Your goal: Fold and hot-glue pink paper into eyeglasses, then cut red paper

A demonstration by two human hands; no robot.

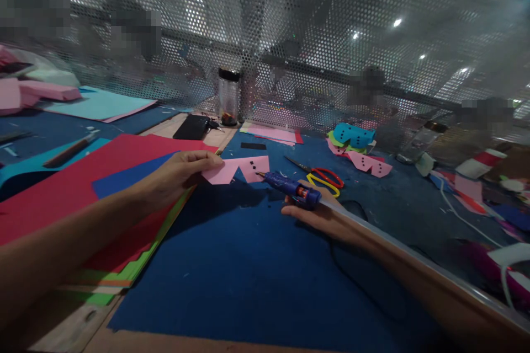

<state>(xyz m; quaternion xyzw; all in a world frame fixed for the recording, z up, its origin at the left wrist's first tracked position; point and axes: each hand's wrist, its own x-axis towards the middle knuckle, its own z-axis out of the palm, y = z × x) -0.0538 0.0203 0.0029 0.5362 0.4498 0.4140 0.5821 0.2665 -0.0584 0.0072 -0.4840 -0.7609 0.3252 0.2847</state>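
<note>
My left hand (186, 171) pinches the left end of a pink paper cutout (221, 172), which has a notch in its lower edge and small black pieces on its right half. My right hand (314, 209) is closed around a dark blue glue gun (290, 186), a long clear glue stick (372, 231) running out of its back along my forearm. The gun's nozzle points left, at the cutout's right half near the black pieces; whether it touches the paper I cannot tell. A black strip (253, 145) lies on the blue mat just behind the cutout.
Scissors (321, 175) with red and yellow handles lie behind my right hand. Further right are decorated cutouts in blue (354, 134) and pink (370, 164). Red sheets (120, 176) are stacked left. A lidded jar (229, 96) stands by a perforated metal screen (290, 38). A cable (360, 281) loops across the blue mat (248, 287).
</note>
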